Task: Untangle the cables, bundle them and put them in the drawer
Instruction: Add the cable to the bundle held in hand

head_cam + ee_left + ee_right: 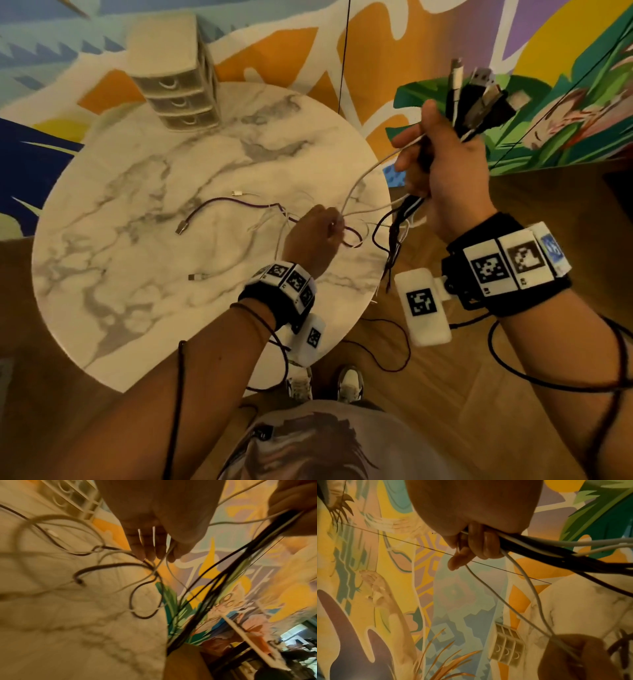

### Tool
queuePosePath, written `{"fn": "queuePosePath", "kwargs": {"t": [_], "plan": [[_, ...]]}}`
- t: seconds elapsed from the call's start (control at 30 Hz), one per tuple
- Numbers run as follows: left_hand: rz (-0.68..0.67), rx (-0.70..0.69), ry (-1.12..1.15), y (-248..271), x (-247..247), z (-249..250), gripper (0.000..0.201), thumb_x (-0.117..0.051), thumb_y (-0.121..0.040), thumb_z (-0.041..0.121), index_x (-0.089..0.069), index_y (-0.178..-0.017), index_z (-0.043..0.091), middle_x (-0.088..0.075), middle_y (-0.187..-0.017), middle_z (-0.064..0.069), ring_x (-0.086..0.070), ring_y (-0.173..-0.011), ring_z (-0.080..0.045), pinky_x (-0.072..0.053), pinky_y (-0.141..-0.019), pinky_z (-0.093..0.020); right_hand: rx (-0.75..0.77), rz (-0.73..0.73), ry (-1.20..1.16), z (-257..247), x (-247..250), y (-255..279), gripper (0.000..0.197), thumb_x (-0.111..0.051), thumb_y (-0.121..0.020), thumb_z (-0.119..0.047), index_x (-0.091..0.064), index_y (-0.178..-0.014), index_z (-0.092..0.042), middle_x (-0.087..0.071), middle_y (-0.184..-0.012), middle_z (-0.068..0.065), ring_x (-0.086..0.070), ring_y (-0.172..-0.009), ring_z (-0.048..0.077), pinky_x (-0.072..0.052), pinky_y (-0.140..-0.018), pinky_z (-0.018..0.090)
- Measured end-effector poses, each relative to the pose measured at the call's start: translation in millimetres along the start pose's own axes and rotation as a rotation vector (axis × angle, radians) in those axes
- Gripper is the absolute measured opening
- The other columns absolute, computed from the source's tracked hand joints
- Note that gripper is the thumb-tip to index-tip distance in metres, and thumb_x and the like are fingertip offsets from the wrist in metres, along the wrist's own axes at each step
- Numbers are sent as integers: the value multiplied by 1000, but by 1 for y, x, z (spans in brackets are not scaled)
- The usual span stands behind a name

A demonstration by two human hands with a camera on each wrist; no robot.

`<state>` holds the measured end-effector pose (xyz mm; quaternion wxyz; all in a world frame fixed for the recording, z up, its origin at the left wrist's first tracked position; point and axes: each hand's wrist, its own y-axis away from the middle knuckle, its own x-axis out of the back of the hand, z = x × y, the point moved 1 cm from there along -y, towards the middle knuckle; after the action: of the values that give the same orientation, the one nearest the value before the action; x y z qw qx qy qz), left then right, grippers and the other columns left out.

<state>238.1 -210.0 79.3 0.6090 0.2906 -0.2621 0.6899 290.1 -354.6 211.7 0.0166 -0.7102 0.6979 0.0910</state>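
Observation:
My right hand [442, 161] is raised beyond the table's right edge and grips a bundle of black and white cables [469, 99], their USB plugs sticking up above the fist. The cables' loose lengths [397, 236] hang below it. My left hand [315, 236] is over the round marble table [137, 308] and pinches thin white cables [356, 185] that run up to the right hand. A purple cable [219, 205] and more white ones lie tangled on the table. In the right wrist view, fingers [481, 545] curl round the cable bundle [556, 555].
A small beige drawer unit [174, 72] with three shut drawers stands at the table's far edge. A loose white plug [202, 275] lies near the table's middle. Wooden floor [479, 377] and a painted wall surround the table. My shoes [325, 380] are below.

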Motion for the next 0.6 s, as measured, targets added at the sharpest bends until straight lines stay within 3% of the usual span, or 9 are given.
{"fn": "queuePosePath", "kwargs": {"t": [0.07,0.1,0.17,0.3,0.5,0.6], "plan": [[41,28,-7,6,5,-17,23,-49,-93,17,-61,-113,15,-63,-98,-7,-59,-87,-27,-42,-72,-29,-10,54,-26,1,9,-3,45,-46,-99,-36,-63,-66,-9,-56,-45,0,-28,-32,8,-19,-38,19],[45,36,2,7,10,-24,30,-48,-94,17,-57,-123,18,-64,-96,-8,-59,-84,-25,-43,-71,-29,-16,81,-30,3,13,-4,45,-46,-99,-36,-63,-67,-9,-56,-45,-1,-29,-31,8,-19,-38,18],[47,52,-75,6,24,-33,36,-47,-93,16,-52,-129,22,-65,-93,-8,-59,-82,-26,-46,-69,-33,-20,127,-44,8,18,-7,44,-45,-99,-34,-61,-68,-8,-57,-45,-2,-34,-30,5,-21,-36,17],[184,99,-338,0,60,-61,24,-51,-87,15,-61,-109,12,-62,-109,-12,-57,-101,-33,-47,-76,-40,-65,200,-130,15,16,-12,44,-45,-99,-34,-61,-66,-9,-57,-45,0,-31,-30,7,-20,-35,18],[28,153,-588,15,88,-110,22,-53,-92,24,-63,-99,5,-60,-103,-18,-57,-94,-38,-47,-73,-45,-108,270,-218,21,18,-31,46,-41,-100,-37,-62,-70,-10,-55,-45,-3,-29,-33,7,-21,-37,19],[8,250,-454,17,104,-123,34,-44,-97,30,-65,-91,4,-62,-97,-18,-58,-91,-38,-47,-74,-42,-196,295,-233,33,21,-38,47,-40,-100,-41,-67,-78,-9,-57,-45,-4,-27,-34,6,-20,-36,18]]}}
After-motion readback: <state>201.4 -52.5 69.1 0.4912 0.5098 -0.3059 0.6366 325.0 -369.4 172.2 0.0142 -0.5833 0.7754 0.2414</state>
